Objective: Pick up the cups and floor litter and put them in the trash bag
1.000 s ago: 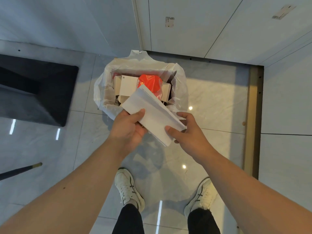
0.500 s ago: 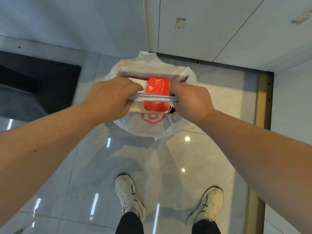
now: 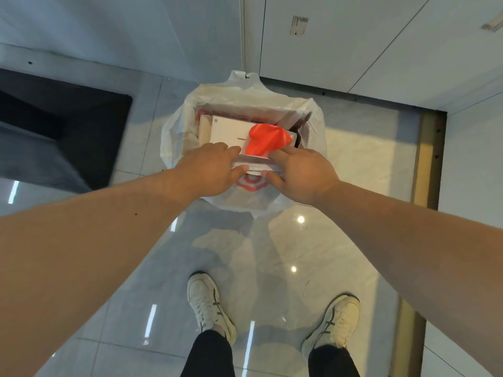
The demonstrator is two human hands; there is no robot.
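A translucent white trash bag with a red logo stands open on the tiled floor against the wall. Inside it lie white cardboard boxes and a crumpled red plastic bag. Both hands hold a folded stack of white paper edge-on over the bag's near rim. My left hand grips its left end, and my right hand grips its right end, fingers touching the red plastic.
A dark mat or furniture base lies on the floor to the left. White wall panels rise behind the bag. A brass-coloured floor strip runs along the right. My two white shoes stand on the glossy tiles below.
The paper stack went from a tilted hold in front of the bag to level over its opening. Both hands have since drawn closer together and lower on the near rim.
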